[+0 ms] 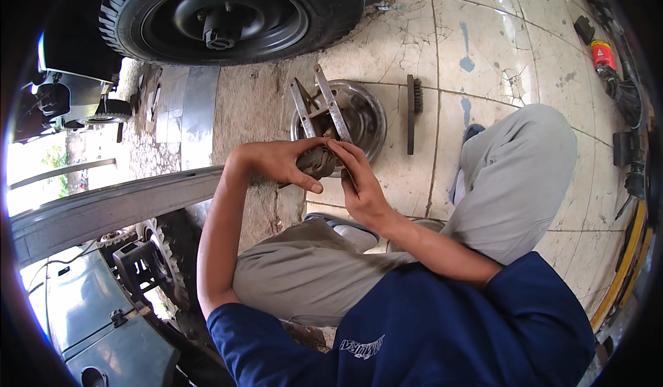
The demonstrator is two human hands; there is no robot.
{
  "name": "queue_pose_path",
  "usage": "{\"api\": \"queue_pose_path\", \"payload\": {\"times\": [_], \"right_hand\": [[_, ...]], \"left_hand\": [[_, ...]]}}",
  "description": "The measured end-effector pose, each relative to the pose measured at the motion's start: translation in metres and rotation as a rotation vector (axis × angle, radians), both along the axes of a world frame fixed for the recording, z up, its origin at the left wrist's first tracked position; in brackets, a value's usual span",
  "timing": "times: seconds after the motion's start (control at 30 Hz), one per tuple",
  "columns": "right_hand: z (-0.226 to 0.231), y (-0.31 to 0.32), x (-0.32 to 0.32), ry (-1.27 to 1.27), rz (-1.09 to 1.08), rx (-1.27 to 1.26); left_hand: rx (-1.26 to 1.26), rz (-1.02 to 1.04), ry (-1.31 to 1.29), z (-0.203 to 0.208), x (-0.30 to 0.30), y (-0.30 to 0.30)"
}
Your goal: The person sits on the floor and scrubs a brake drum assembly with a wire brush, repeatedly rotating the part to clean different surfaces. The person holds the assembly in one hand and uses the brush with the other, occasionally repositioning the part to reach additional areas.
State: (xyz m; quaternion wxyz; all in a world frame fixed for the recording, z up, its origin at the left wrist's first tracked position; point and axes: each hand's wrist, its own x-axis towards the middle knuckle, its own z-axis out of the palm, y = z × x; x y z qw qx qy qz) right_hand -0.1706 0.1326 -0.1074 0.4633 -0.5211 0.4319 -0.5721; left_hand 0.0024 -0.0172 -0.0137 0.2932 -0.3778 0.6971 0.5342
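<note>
Between my hands is a worn metal bracket (333,114) with two long flat arms joined by a crosspiece. Its dark, rusty lower end sits in my grasp, and the arms point away from me over a round metal dish-like part (373,121) on the floor. My left hand (273,162) curves round that end from the left, thumb toward me. From the other side, my right hand (360,188) closes its fingers and thumb on it; the exact contact is partly hidden. To the right lies a wire brush (411,114) with its bristles facing right.
A large tyre on a dark wheel (224,24) stands at the far left. A metal beam (117,207) runs in from the left, near vehicle parts (103,318). My bent legs (518,180) flank the cracked tile floor (469,49). A red and yellow can (603,55) stands far right.
</note>
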Motion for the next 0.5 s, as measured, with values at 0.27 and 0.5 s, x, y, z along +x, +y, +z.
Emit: {"api": "queue_pose_path", "payload": {"times": [0.27, 0.5], "right_hand": [[-0.017, -0.003, 0.012, -0.014, 0.019, 0.006], [-0.013, -0.003, 0.002, 0.050, 0.038, -0.022]], "left_hand": [[0.044, 0.021, -0.039, 0.002, 0.008, 0.003], [-0.061, -0.110, -0.046, -0.006, -0.003, -0.004]]}}
